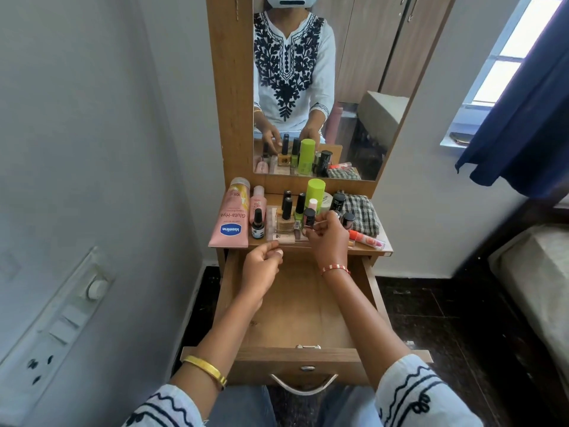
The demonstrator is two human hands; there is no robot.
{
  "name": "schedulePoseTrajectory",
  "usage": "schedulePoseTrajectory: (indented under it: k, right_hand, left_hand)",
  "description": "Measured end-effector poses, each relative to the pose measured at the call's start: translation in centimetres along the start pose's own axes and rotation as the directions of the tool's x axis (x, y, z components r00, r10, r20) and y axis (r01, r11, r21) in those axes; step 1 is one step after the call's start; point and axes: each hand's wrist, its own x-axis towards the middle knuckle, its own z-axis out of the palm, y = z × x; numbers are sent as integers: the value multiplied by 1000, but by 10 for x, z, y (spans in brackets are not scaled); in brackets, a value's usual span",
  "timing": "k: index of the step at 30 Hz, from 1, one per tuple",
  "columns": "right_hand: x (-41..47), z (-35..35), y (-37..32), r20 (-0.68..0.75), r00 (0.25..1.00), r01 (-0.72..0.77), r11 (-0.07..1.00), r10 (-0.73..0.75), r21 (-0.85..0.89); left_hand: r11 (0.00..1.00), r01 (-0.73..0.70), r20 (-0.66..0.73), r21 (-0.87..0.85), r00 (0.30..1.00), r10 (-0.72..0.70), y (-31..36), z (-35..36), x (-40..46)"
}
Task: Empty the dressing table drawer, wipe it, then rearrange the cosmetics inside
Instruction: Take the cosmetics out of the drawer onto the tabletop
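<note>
Drawer (295,315) first: it is pulled out toward the person and its wooden floor is bare, so the emptying looks done. All the cosmetics stand on the shelf (374,248) above it, under the mirror (354,72), likely parked there to keep the drawer free. A big pink tube (230,217) lies at the left. Small dark-capped bottles (292,211) crowd the middle around a tall green bottle (314,191). A checked cloth (360,212) sits at the right, handy for wiping. The right hand (328,238) is up among the bottles, fingers curled and pinching something thin; I cannot tell what it is. The left hand (261,261) hangs over the back of the drawer, curled nearly closed, and it seems to hold nothing.
</note>
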Motion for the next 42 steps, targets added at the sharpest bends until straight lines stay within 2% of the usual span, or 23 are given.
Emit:
schedulePoseTrajectory:
  k: [4,10,15,19,25,29,32,35,38,42]
  right_hand:
    - [-3,-1,2,-7,1000,10,1000,-10,0]
    - [-20,-8,12,-111,980,155,982,-166,-105]
    - [-33,-19,23,-162,968,170,977,-190,-131]
    - [-18,-41,24,-227,960,140,984,-161,-109]
    - [27,-80,22,-320,942,73,993,-98,-90]
    - [70,-97,29,-261,962,-132,975,83,-177]
    - [94,-100,41,-123,964,-262,910,235,-321]
    - [106,-96,50,26,926,-340,863,376,-375]
    - [111,-90,52,84,906,-360,859,415,-363]
    - [113,-82,52,79,900,-368,843,430,-392]
  left_hand:
    - [1000,1,1,1,1000,-1,0,1,-2]
    - [1000,15,2,5,1000,-15,-3,3,-9]
    - [1000,5,33,17,999,-6,-5,14,-20]
    - [998,-52,79,46,996,48,6,33,-26]
    - [971,-226,160,77,964,212,48,74,-25]
    - [935,-334,175,116,934,312,77,101,-13]
    - [898,-405,196,174,908,371,88,117,-2]
    - [879,-429,218,210,897,385,93,127,8]
    - [879,-430,206,208,897,390,95,129,16]
    - [886,-412,186,213,907,377,94,127,20]
